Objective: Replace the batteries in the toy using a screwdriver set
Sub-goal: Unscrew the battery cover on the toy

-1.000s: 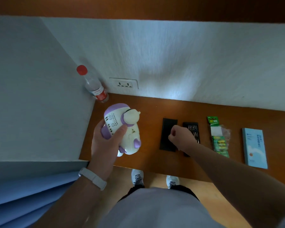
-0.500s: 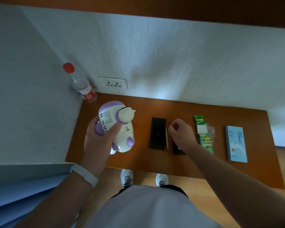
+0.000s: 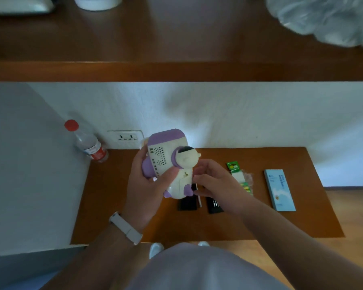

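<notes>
The left hand [image 3: 147, 185] clamps the toy [image 3: 168, 162] above the desk [image 3: 113, 206], tilted toward 3 o'clock, seemingly so the right hand [image 3: 216, 185], pinching a screwdriver [image 3: 199, 198], can reach it.

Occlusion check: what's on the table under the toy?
Beneath the toy, gripped by the left hand, only the near end of a black case lid shows, beside the screwdriver; the lid's far part is covered.
</notes>
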Demonstrator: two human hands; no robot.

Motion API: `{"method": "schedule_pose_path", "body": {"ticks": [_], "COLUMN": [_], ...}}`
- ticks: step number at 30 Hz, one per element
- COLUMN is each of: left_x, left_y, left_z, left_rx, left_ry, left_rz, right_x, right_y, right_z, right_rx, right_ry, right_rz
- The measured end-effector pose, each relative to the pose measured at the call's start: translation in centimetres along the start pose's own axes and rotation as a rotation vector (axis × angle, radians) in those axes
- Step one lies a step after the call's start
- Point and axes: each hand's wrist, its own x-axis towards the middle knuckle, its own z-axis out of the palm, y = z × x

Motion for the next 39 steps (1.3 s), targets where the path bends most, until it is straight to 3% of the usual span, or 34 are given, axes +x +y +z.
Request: {"method": "schedule_pose_path", "body": {"ticks": [4,14,24,30,39], "left_x": [-0.2,-2.0,-4.0,-5.7,-6.5], "left_y": [0.9,1.8,3.7,4.6,5.4], "left_z": [1.1,2.4,2.8,3.6,3.7], "left_rx": [-0.015,-0.067,0.071,0.066,0.034], "left_ry": [-0.027,-0.078,-0.108,-0.095,-0.109], "left_rz": [0.051,0.1,0.179,0.241,0.269], "right_x": [-1.0,-2.2,-2.9,-4.8,-3.6], "right_y": [-1.0,-0.9,-1.4,-0.3,0.3], "right_z": [-0.2,-1.0,-1.1,-1.5,0.3], "right_rx": [0.185,0.223,0.108,0.09,0.111], "right_ry": [-0.157,-0.203,-0.181,-0.179,-0.088], "right_rz": [-0.017,-0.11,-0.246,-0.424,-0.375]}}
